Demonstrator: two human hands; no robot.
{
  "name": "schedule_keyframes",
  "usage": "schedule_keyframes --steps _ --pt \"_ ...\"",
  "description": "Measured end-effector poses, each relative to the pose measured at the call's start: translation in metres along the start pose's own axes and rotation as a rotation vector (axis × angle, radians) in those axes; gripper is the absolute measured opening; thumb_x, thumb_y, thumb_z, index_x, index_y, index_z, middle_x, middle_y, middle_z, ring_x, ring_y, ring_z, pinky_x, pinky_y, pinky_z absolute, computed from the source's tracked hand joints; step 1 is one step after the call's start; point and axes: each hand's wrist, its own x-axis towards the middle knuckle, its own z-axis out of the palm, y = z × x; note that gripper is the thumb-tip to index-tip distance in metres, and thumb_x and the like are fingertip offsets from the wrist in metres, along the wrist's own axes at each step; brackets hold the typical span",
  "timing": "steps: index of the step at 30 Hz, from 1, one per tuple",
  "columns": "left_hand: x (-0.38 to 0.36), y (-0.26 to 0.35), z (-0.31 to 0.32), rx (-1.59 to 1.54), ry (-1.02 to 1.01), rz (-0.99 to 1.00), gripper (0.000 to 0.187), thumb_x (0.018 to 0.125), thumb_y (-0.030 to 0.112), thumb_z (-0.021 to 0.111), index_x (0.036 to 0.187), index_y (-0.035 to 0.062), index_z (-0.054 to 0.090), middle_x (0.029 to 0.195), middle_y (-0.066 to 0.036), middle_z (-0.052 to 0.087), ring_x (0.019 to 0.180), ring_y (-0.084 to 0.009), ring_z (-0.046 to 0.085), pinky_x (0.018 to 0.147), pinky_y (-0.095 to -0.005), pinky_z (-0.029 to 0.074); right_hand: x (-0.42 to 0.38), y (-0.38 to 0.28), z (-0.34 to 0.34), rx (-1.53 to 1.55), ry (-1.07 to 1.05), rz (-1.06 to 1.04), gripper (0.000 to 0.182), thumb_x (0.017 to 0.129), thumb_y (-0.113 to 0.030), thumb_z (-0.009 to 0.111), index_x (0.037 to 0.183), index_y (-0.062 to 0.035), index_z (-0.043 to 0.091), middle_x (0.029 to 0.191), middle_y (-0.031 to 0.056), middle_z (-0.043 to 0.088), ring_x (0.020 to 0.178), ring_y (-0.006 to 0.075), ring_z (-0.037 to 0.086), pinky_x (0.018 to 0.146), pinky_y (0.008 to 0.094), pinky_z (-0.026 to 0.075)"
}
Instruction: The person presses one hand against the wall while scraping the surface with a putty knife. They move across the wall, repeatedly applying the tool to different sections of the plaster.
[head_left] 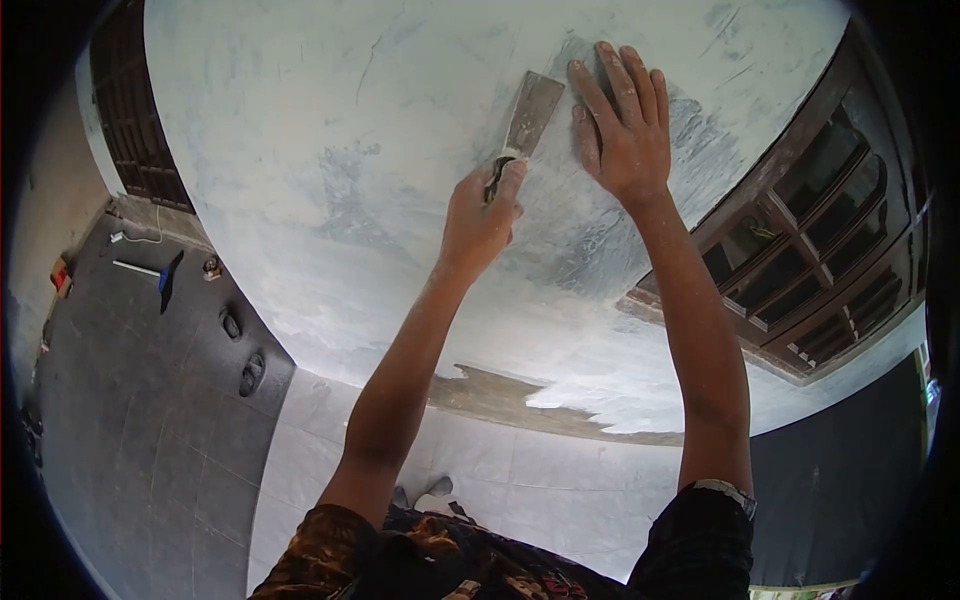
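Observation:
My left hand (480,222) is closed round the handle of a putty knife (534,110), its wide metal blade pointing up against the wall. The wall (270,130) is coated in pale, whitish filler with grey smeared patches. To the right of the blade, my right hand (630,135) lies with its fingers spread on the wall, holding nothing. Whitish dust marks the fingers of this hand. Beneath both hands runs a darker rough patch (600,245), and near the wall's foot is a bare brownish strip (490,393).
A dark wooden window frame (800,250) is set in the wall at right. On the grey tiled floor (150,400) at left lie a pair of dark sandals (252,374), a blue-headed floor tool (168,283) and a white cable (150,238). A dark wooden door or shutter (135,110) stands upper left.

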Motion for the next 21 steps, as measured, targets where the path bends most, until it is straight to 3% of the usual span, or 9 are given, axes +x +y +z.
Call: schedule_keyframes --steps 3,5,12,18,21 --pt "-0.012 -0.005 -0.008 0.044 0.014 -0.048 0.034 0.098 0.037 0.056 0.087 0.0053 0.06 0.055 0.002 0.047 0.039 -0.0061 0.043 0.036 -0.0247 0.033 0.001 0.0 0.001 0.012 0.032 -0.004 0.048 0.087 -0.023 0.062 0.134 -0.0218 0.058 0.146 0.0079 0.047 0.137 0.0308 0.04 0.113 0.053 0.03" --pt "-0.018 -0.019 -0.012 0.048 0.007 -0.062 0.032 0.1 0.039 0.054 0.094 0.0075 0.058 0.058 0.003 0.045 0.036 -0.0036 0.036 0.031 -0.023 0.027 0.001 -0.001 0.001 0.015 0.014 0.006 0.047 0.087 -0.023 0.061 0.134 -0.0216 0.058 0.147 0.0081 0.047 0.137 0.031 0.04 0.113 0.0532 0.03" --pt "-0.001 -0.009 -0.001 0.03 0.012 0.023 0.032 0.1 0.038 0.054 0.095 0.0073 0.058 0.058 0.003 0.045 0.035 -0.0034 0.035 0.031 -0.023 0.026 0.002 0.001 0.0 0.015 0.013 0.005 0.047 0.087 -0.023 0.061 0.135 -0.0212 0.058 0.147 0.0081 0.047 0.137 0.0309 0.04 0.113 0.0533 0.029" --pt "-0.006 -0.007 0.0 0.043 0.017 -0.064 0.033 0.099 0.039 0.055 0.093 0.0069 0.057 0.057 0.003 0.045 0.035 -0.0044 0.036 0.031 -0.0233 0.026 0.001 -0.001 0.001 0.015 0.022 0.0 0.047 0.088 -0.023 0.061 0.134 -0.0214 0.057 0.146 0.008 0.047 0.137 0.0307 0.04 0.113 0.0531 0.029" --pt "0.004 0.004 0.006 0.025 -0.004 0.053 0.034 0.099 0.04 0.055 0.093 0.0068 0.057 0.057 0.003 0.045 0.034 -0.0045 0.036 0.031 -0.0231 0.026 0.002 0.0 -0.001 0.001 -0.007 0.001 0.047 0.088 -0.023 0.061 0.135 -0.0216 0.057 0.146 0.0077 0.047 0.137 0.0306 0.04 0.113 0.0532 0.029"
